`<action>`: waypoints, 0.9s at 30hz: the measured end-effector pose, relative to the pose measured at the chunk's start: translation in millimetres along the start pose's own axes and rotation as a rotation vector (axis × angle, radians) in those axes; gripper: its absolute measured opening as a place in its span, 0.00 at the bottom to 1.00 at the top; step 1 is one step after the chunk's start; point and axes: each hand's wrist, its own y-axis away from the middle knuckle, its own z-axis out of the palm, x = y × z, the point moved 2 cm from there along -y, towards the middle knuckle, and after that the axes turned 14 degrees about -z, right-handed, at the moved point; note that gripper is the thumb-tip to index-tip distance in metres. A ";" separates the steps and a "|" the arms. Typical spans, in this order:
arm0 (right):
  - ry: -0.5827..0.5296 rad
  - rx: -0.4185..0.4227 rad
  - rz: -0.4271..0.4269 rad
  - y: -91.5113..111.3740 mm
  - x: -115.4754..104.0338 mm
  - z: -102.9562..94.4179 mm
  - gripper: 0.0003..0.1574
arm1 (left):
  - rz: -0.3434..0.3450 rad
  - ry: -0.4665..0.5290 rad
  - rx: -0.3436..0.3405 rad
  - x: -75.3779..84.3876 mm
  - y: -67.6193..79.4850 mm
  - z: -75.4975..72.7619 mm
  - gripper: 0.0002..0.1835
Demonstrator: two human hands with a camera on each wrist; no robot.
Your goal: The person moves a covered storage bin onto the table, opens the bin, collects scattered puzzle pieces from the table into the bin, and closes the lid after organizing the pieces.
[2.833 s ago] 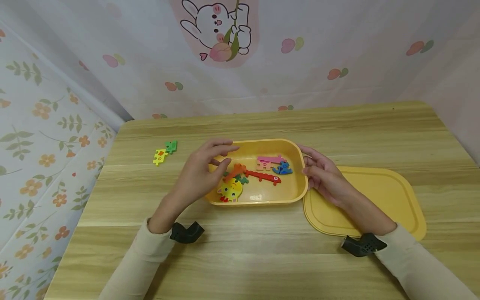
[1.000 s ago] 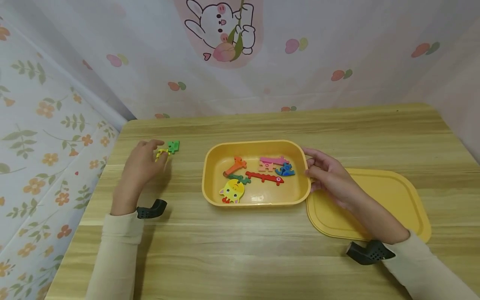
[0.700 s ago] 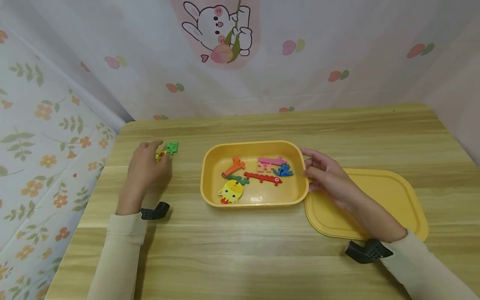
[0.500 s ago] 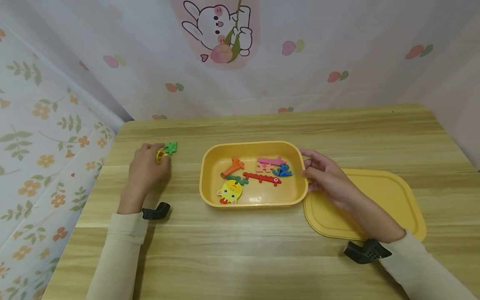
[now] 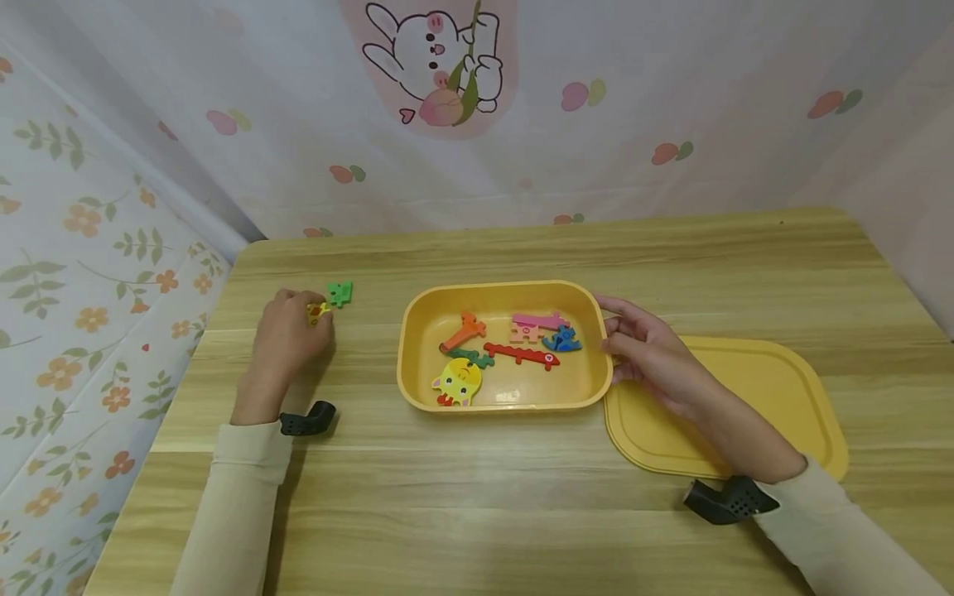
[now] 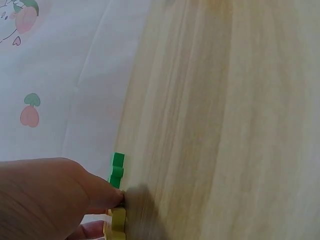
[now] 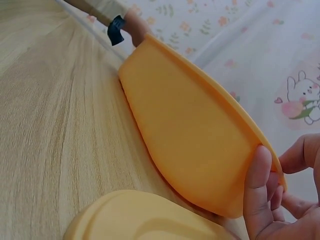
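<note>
My left hand (image 5: 289, 335) pinches a yellow puzzle piece (image 5: 318, 313) with an orange mark at the table's left side. Just beyond it lies a green puzzle piece (image 5: 339, 294); in the left wrist view, the thumb covers the spot between the yellow piece (image 6: 118, 222) and the green piece (image 6: 117, 167). My right hand (image 5: 650, 352) grips the right end of a yellow plastic box (image 5: 503, 407), thumb and fingers at its rim. In the box lie a yellow animal-face piece (image 5: 458, 381), a red strip (image 5: 522, 355), and orange, dark green, pink, peach and blue pieces.
A yellow lid (image 5: 775, 406) lies flat on the wooden table (image 5: 477, 505), right of the box and partly under my right forearm. A printed curtain (image 5: 522, 182) hangs behind the table's back edge, and a floral one (image 5: 97, 331) at the left.
My left hand has left the box's left end and reached the pieces at the left. Its fingers have closed on the yellow piece, which has shifted slightly from the green one.
</note>
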 end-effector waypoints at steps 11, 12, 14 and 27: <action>0.027 -0.011 0.011 1.1 -2.9 1.2 0.39 | -0.015 0.040 -0.029 -2.5 2.2 -8.4 0.22; 0.029 -0.013 0.010 1.2 -3.1 1.1 0.39 | -0.022 0.043 -0.031 -2.5 2.6 -9.6 0.22; 0.029 -0.015 0.009 1.1 -3.2 0.8 0.39 | -0.037 0.051 -0.032 -2.1 2.8 -12.0 0.23; 0.004 -0.020 -0.003 1.3 -1.9 0.1 0.37 | -0.091 0.239 -0.163 3.1 2.3 -26.1 0.28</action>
